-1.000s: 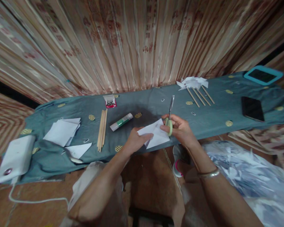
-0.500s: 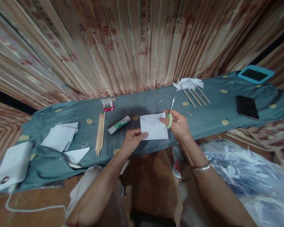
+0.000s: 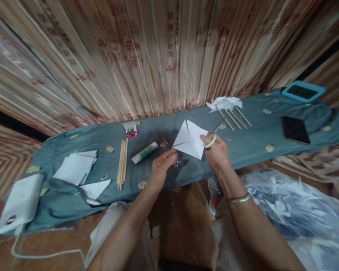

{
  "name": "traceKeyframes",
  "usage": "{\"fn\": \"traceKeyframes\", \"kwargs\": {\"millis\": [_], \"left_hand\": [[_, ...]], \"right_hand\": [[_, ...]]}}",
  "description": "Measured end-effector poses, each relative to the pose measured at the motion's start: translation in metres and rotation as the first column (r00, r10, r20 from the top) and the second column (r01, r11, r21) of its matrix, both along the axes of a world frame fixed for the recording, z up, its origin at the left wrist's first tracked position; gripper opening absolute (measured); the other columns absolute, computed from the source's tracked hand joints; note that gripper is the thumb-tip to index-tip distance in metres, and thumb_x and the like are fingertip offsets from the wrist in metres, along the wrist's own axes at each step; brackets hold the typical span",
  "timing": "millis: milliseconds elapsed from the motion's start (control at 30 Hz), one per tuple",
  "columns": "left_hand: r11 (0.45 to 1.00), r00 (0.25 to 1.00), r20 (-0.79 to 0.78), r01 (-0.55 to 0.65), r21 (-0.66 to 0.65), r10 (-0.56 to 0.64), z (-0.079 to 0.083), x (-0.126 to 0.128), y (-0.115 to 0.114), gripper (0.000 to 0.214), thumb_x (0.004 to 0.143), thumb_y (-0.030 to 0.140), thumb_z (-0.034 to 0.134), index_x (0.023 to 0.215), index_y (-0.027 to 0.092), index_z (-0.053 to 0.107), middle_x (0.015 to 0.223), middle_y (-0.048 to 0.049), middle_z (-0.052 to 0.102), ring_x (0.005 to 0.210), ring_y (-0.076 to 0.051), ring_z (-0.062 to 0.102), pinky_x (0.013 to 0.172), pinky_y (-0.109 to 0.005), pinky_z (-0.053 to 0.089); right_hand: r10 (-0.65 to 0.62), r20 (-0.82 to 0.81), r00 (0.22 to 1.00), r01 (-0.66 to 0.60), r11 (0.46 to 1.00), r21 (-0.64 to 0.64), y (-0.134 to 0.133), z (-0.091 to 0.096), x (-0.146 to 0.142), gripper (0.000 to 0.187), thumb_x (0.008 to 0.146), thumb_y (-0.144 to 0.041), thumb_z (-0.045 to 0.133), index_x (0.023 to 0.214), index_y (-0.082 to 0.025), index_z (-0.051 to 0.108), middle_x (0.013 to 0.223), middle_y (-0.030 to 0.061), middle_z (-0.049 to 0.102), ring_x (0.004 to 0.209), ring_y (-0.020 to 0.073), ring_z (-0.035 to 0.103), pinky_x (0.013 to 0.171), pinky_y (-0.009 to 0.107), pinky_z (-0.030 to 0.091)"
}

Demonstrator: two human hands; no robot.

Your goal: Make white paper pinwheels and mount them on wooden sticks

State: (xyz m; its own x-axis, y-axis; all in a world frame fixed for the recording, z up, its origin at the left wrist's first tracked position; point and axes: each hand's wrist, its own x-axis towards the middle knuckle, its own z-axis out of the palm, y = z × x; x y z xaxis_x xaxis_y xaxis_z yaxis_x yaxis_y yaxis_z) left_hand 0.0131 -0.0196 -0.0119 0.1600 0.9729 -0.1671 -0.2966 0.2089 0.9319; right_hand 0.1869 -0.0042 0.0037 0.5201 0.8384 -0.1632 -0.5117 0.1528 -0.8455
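A square white sheet of paper (image 3: 190, 141) is held up over the cloth, turned so a corner points away from me. Two slits run inward from its far and left corners. My left hand (image 3: 162, 167) pinches at the sheet's left corner. In my right hand (image 3: 218, 152) are scissors (image 3: 210, 141) with pale green handles, their blades pointing away to the upper right. The right thumb also presses on the sheet's right corner. Left of the sheet lies a glue stick (image 3: 144, 152) with a green label.
On the green cloth (image 3: 251, 128) lie wooden sticks (image 3: 122, 163), a red box of pins (image 3: 131, 130), stacked paper (image 3: 75, 167) and a triangular paper piece (image 3: 97, 189). Paper pinwheels (image 3: 224, 103), a phone (image 3: 295, 130), a blue-framed device (image 3: 303, 91) and a white power bank (image 3: 20, 203) are there too.
The sheet has turned so a corner faces away, and its slits now gape. Still in the right hand, the scissors have tipped further right. My left hand has shifted to the sheet's left corner.
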Motion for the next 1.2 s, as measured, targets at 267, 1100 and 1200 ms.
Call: {"fn": "traceKeyframes", "kwargs": {"millis": [267, 1100, 1200], "left_hand": [[0.978, 0.963, 0.232, -0.093, -0.188, 0.136, 0.003, 0.024, -0.003, 0.04, 0.06, 0.042, 0.083, 0.086, 0.015, 0.07, 0.09, -0.0063, 0.072, 0.079, -0.018, 0.065, 0.067, -0.027, 0.048], [0.965, 0.902, 0.368, -0.151, -0.216, 0.224, 0.017, -0.013, 0.02, 0.018, 0.072, 0.024, 0.075, 0.078, 0.013, 0.063, 0.063, 0.0016, 0.063, 0.051, -0.009, 0.054, 0.043, -0.02, 0.035], [0.965, 0.906, 0.359, -0.153, -0.214, 0.223, 0.017, -0.011, 0.019, 0.022, 0.069, 0.026, 0.077, 0.078, 0.012, 0.062, 0.063, 0.0012, 0.062, 0.051, -0.009, 0.054, 0.043, -0.02, 0.035]], "right_hand": [[0.188, 0.045, 0.981, -0.186, 0.982, -0.044, -0.005, -0.005, -0.031, 0.038, 0.048, -0.032, 0.086, 0.075, -0.021, 0.06, 0.061, -0.0071, 0.063, 0.058, 0.0113, 0.057, 0.06, 0.026, 0.045], [0.874, 0.272, 0.402, -0.785, 0.482, -0.39, -0.064, -0.001, -0.024, 0.056, 0.065, -0.062, 0.072, 0.092, -0.014, 0.063, 0.069, -0.0006, 0.057, 0.06, 0.0099, 0.046, 0.057, 0.025, 0.035], [0.876, 0.264, 0.403, -0.785, 0.479, -0.393, -0.063, -0.002, -0.024, 0.055, 0.064, -0.062, 0.073, 0.09, -0.015, 0.063, 0.068, -0.0012, 0.056, 0.06, 0.0095, 0.045, 0.056, 0.024, 0.035]]}}
